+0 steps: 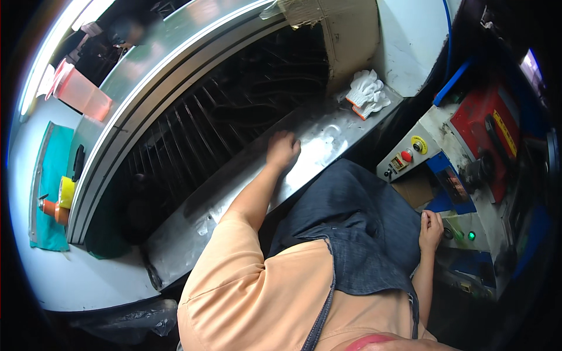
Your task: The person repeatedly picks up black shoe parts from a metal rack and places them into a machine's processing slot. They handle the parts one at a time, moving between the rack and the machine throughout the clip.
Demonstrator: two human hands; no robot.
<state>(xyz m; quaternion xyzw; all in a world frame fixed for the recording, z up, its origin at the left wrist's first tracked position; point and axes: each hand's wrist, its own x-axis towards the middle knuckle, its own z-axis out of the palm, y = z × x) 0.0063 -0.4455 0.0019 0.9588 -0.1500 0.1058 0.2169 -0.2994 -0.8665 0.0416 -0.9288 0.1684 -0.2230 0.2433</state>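
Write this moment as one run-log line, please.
left hand: on metal ledge | right hand: beside control panel | white gloves: on ledge's right end

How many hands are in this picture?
2. The left hand is on the shiny metal ledge; the right hand is down beside the panel with the green light. Others may be hidden.

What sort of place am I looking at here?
Probably a factory or workshop: there's a machine control panel with a red button, and white work gloves lie on a worn metal ledge.
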